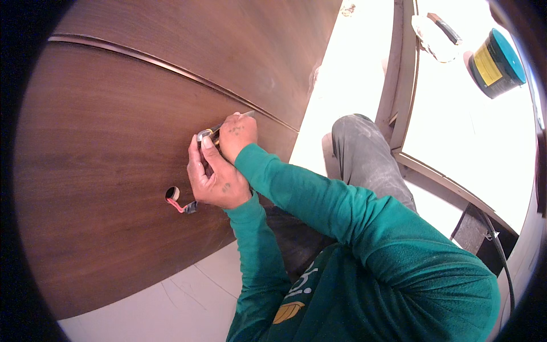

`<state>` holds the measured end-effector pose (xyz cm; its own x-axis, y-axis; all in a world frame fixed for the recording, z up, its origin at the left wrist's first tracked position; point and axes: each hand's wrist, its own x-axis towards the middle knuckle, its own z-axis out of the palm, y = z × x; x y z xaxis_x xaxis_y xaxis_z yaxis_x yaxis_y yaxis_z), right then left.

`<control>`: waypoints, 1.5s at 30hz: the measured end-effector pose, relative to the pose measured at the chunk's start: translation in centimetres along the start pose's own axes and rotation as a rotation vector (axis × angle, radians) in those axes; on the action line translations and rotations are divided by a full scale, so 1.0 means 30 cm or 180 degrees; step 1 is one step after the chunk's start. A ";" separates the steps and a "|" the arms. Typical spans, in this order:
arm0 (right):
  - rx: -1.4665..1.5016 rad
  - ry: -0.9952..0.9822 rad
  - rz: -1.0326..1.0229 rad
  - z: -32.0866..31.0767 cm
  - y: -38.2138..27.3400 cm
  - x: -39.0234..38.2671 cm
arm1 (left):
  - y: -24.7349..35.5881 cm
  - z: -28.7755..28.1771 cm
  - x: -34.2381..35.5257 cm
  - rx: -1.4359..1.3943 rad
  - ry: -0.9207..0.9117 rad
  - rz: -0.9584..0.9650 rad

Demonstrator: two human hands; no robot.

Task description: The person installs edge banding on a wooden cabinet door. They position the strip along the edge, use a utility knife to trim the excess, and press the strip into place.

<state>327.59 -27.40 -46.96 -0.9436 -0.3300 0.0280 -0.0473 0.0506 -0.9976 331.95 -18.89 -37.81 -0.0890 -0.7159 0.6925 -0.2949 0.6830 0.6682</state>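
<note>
My left hand (pixel 222 185) is closed, thumb and fingers pinching a small round silvery piece (pixel 203 135) above the dark brown wood panel (pixel 114 154). Right beside it my right hand (pixel 238 137) is wrapped round a slim tool with a black and yellow body (pixel 215 130). A pale pointed tip (pixel 249 113) sticks out past the right fingers, like a knife blade. My fingers cover most of the tool, and whether the silvery piece belongs to it I cannot tell. Below the left hand, a round hole (pixel 172 194) in the panel has red wires (pixel 178 206) coming out, their end dark and wrapped.
A long groove (pixel 142 56) runs between two brown panels. To the right, past my grey-trousered knee (pixel 364 142), a bright board (pixel 461 131) carries a dark tub with a teal lid (pixel 507 54) and a knife-like tool (pixel 444 28). A black cable (pixel 501 251) hangs at lower right.
</note>
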 end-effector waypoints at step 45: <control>0.0735 -0.1500 -0.2006 -0.330 -0.194 0.076 | 0.033 0.057 0.126 -0.0656 0.0244 0.0154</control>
<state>322.47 -19.11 -40.47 -0.5231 -0.5959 0.6094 -0.4055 -0.4549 -0.7929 329.69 -21.18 -35.01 -0.0234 -0.6738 0.7386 -0.0908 0.7372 0.6696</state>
